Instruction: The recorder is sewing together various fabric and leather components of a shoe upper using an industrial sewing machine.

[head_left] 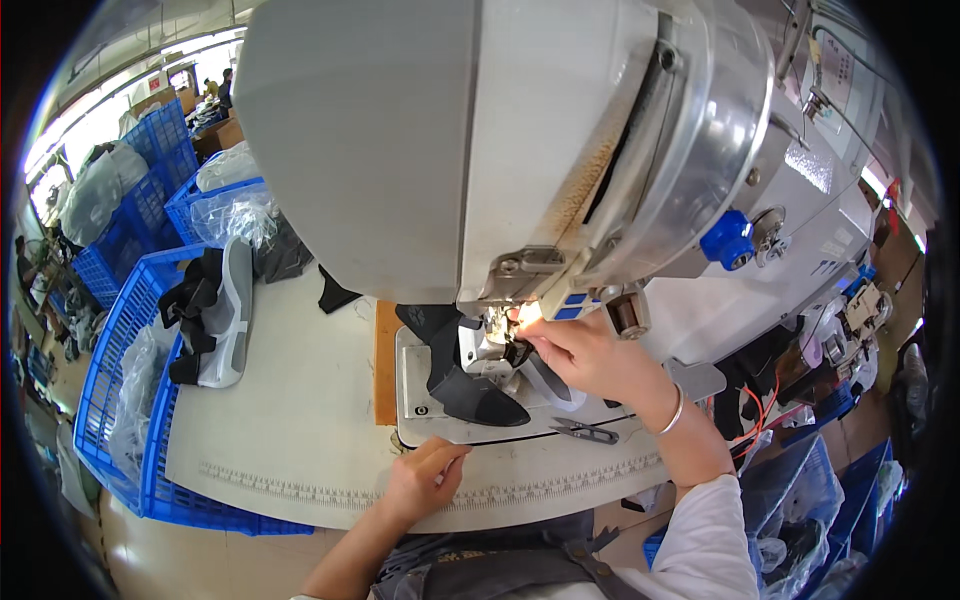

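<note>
The black fabric piece [457, 388] lies on the metal plate [416, 372] of a large grey sewing machine [365, 150], beside the presser foot [482, 352]. One end points away toward the machine head and the other, rounded end comes down toward the near edge of the plate.

The right hand [592, 358] reaches in from the right, thumb and forefinger brought together by the needle under a bright light. The fabric's main part lies left of those fingertips and nearer the body, with the presser foot between. Whether the fingers pinch thread or anything else, I cannot tell. A grey strip with pale edges [545, 382] shows just below this hand.

The left hand [422, 484] is near the table's front edge, fingers loosely curled and thumb drawn in; I cannot tell whether something is inside. The fabric is apart from it, beyond and slightly to the right.

Thread snips [588, 431] lie right of the fabric, between the right forearm and a printed ruler [330, 493] along the table [290, 400].
</note>
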`<state>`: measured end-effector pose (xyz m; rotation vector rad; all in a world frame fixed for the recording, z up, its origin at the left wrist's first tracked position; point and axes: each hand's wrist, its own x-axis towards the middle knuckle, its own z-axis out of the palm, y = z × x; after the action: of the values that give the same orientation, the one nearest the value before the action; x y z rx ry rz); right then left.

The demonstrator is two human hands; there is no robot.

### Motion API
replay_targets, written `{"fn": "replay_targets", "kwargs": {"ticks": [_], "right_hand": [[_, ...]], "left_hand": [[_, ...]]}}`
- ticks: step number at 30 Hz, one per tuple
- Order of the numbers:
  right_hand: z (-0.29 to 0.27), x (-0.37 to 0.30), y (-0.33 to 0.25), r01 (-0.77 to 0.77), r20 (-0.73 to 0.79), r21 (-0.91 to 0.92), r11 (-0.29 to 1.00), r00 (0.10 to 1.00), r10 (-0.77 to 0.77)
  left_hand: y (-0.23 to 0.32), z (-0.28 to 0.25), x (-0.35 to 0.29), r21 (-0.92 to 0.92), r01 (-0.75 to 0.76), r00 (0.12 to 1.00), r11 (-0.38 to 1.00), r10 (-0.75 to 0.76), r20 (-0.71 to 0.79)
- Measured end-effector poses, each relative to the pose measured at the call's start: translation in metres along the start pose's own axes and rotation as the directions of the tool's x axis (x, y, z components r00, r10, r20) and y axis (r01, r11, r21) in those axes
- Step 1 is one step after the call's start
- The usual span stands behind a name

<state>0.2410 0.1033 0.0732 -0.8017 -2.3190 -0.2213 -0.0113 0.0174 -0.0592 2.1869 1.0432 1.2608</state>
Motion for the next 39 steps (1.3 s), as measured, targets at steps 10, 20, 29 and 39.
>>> {"fn": "replay_targets", "kwargs": {"ticks": [10, 20, 29, 39], "right_hand": [[-0.010, -0.009, -0.033, -0.094, -0.048, 0.136, 0.986, 0.994, 0.101], [0.020, -0.066, -0.058, -0.351, 0.575, 0.818, -0.456, 0.478, 0.663], [0.016, -0.070, -0.049, -0.506, 0.110, 0.770, 0.388, 0.705, 0.701], [0.012, -0.014, 0.039, -0.446, 0.106, 0.177, 0.878, 0.895, 0.433]], "left_hand": [[0.016, -0.019, -0.003, 0.022, -0.166, 0.982, 0.986, 0.164, 0.090], [-0.046, -0.072, 0.079, 0.545, -0.364, 0.929, 0.755, 0.259, 0.262], [-0.092, -0.024, 0.121, 0.560, -0.546, 0.817, 0.623, 0.545, 0.190], [-0.095, -0.049, 0.147, 0.461, -0.628, 0.776, 0.626, 0.457, 0.435]]}}
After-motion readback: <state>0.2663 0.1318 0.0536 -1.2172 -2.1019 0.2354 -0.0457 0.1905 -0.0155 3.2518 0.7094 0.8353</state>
